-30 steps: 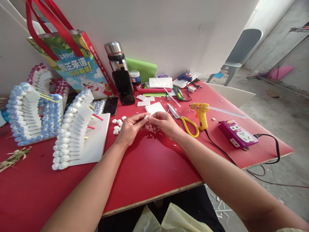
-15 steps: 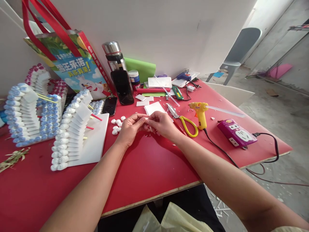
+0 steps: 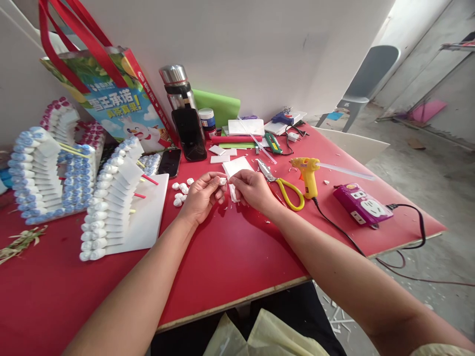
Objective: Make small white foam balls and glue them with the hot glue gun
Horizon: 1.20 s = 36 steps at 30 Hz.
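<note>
Between thumb and forefinger, my left hand (image 3: 202, 197) pinches a small white rolled piece (image 3: 222, 181). My right hand (image 3: 252, 188) is just to its right, thumb and fingertips pressed together; what is between them is hidden. A white strip (image 3: 233, 193) shows just below those fingertips, and I cannot tell whether they hold it. Several similar white rolls (image 3: 180, 192) lie on the red table left of my left hand. Behind my hands is a flat white sheet (image 3: 237, 165).
Pliers with yellow handles (image 3: 291, 194), a yellow glue gun (image 3: 307, 173) and a purple power socket (image 3: 363, 203) lie to the right. White-and-blue roll structures (image 3: 100, 207) stand left. A phone (image 3: 188, 136), a steel flask (image 3: 174, 81) and a printed bag (image 3: 118, 104) are behind.
My hands have moved slightly apart. The white roll now shows in my left fingertips, and more of the white strip is visible under my right hand.
</note>
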{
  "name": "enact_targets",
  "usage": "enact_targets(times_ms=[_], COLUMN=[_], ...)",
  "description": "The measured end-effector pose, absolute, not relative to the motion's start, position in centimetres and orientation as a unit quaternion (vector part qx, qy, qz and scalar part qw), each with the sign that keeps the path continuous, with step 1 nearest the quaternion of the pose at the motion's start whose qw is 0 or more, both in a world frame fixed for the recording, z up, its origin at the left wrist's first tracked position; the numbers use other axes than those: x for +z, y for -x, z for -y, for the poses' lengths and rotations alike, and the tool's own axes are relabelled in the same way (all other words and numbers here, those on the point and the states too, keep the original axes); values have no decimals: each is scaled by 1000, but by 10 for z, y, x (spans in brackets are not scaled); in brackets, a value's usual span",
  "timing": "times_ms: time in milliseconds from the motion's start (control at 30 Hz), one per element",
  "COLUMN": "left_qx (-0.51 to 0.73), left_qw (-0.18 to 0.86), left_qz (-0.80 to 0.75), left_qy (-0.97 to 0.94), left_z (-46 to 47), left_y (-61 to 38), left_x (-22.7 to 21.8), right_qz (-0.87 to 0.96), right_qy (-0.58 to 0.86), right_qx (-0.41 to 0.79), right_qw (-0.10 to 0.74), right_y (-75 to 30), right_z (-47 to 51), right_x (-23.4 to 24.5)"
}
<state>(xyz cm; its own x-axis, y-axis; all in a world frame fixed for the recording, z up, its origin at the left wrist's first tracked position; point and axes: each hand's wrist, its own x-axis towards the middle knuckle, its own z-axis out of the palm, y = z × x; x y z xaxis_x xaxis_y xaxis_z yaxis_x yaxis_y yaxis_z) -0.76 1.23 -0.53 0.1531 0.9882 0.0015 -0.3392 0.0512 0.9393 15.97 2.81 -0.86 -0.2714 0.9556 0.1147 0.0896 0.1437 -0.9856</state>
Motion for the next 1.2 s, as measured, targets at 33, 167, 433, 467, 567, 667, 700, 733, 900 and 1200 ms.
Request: enact_targets(times_ms=[33, 167, 433, 467, 567, 667, 700, 733, 900, 1200], left_qx=[535, 536, 531, 529, 525, 524, 522, 518, 494, 502], left_qw=[627, 645, 668, 671, 677, 679, 681, 684, 710, 733], left_qz=[-370, -357, -351, -350, -340, -332, -331, -330, -317, -304], left_qy=[-429, -412, -386, -384, -388, -392, -393, -393, -389, -343], left_z=[-12, -14, -12, -12, -12, -12, -12, -12, -11, -10], left_y=[8, 10, 12, 12, 11, 10, 10, 10, 11, 11], left_x=[-6, -9, -7, -6, -6, -6, -6, -6, -6, -5], right_qz=[631, 708, 754, 747, 734, 745, 746, 745, 742, 712], right_qy=[435, 465, 630, 650, 678, 667, 666, 667, 666, 694], right_qx=[472, 315, 30, 3, -35, -16, 0, 16, 53, 102], right_qw=[435, 428, 184, 137, 24, -17, -22, -25, -54, 24], right_y=[-161, -168, -212, -220, -237, -242, -241, -240, -232, -234], right_z=[-29, -33, -8, -5, 2, 5, 5, 4, -4, -9], right_x=[-9, -6, 24, 24, 20, 20, 21, 23, 30, 22])
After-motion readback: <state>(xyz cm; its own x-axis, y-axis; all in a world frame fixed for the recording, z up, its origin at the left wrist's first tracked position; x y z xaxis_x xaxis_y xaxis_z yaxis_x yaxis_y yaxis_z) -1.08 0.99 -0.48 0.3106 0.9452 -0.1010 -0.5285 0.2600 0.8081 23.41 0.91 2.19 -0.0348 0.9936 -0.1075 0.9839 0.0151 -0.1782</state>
